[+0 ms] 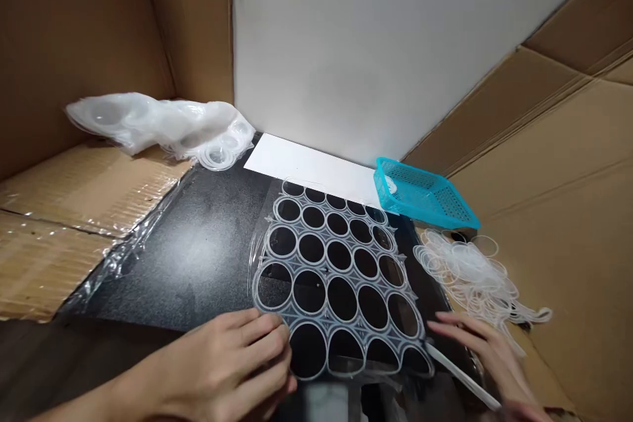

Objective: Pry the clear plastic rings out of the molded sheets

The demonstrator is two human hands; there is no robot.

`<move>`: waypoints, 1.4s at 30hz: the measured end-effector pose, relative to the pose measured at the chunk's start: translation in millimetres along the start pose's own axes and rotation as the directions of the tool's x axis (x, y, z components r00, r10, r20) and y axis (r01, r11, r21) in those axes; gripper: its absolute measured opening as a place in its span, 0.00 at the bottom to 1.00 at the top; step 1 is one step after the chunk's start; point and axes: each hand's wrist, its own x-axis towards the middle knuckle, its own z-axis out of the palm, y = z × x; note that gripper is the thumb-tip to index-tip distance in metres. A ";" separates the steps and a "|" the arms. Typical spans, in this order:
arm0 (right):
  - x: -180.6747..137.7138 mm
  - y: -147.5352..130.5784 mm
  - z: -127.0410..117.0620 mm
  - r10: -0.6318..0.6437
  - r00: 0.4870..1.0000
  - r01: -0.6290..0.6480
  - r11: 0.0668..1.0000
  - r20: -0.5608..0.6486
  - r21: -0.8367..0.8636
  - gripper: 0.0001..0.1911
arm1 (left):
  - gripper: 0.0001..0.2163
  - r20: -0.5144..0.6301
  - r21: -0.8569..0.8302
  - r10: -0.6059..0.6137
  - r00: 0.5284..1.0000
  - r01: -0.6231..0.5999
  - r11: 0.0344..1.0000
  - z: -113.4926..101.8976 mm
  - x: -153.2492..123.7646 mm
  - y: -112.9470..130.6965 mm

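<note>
A translucent silicone sheet (336, 277) moulded with rows of joined rings lies flat on the black table top (198, 257). My left hand (232, 362) rests palm down on the sheet's near left corner, fingers curled over its edge. My right hand (487, 353) lies at the sheet's near right corner with its fingers spread. A thin white stick (459, 376) runs under that hand; whether the hand grips it I cannot tell.
A heap of loose clear rings (469, 270) lies right of the sheet. A turquoise mesh basket (425, 194) stands behind it. A white paper (311, 168) lies at the back. A clear bag of rings (163, 125) sits on cardboard at left. Cardboard walls enclose both sides.
</note>
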 end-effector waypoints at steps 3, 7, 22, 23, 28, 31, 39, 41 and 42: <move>63.5 -49.8 34.8 -0.125 0.945 -0.005 0.917 0.302 0.398 0.43 | 0.06 0.075 0.137 0.124 0.989 -0.133 0.982 -4.0 20.2 -49.9; 123.3 -96.9 91.1 -0.260 0.854 -0.037 0.833 0.450 0.552 0.12 | 0.11 0.210 -0.031 -0.136 0.968 0.145 0.989 -7.3 39.9 -140.9; 136.8 -94.8 142.5 -0.385 0.786 0.017 0.795 0.483 0.606 0.04 | 0.32 0.459 -0.363 -0.334 0.823 0.517 0.775 21.7 20.4 -163.8; 137.2 -94.0 143.1 -0.387 0.786 0.016 0.792 0.482 0.610 0.04 | 0.32 0.460 -0.361 -0.335 0.823 0.518 0.776 20.8 20.8 -164.0; 136.2 -91.3 142.3 -0.375 0.792 -0.004 0.785 0.481 0.620 0.04 | 0.34 0.475 -0.333 -0.339 0.812 0.522 0.785 20.0 20.1 -162.4; 135.7 -92.7 140.4 -0.375 0.786 -0.013 0.785 0.492 0.619 0.04 | 0.34 0.487 -0.313 -0.338 0.806 0.522 0.793 20.7 19.4 -162.3; 141.5 -96.0 136.7 -0.432 0.745 0.050 0.796 0.509 0.603 0.06 | 0.36 0.501 -0.314 -0.342 0.795 0.535 0.784 23.0 16.2 -164.7; 140.0 -95.6 139.2 -0.487 0.730 0.141 0.794 0.481 0.591 0.06 | 0.40 0.500 -0.312 -0.351 0.792 0.543 0.780 24.1 13.9 -164.6; 138.3 -95.7 141.1 -0.519 0.725 0.201 0.789 0.453 0.581 0.06 | 0.42 0.499 -0.310 -0.357 0.789 0.548 0.777 24.5 12.7 -164.3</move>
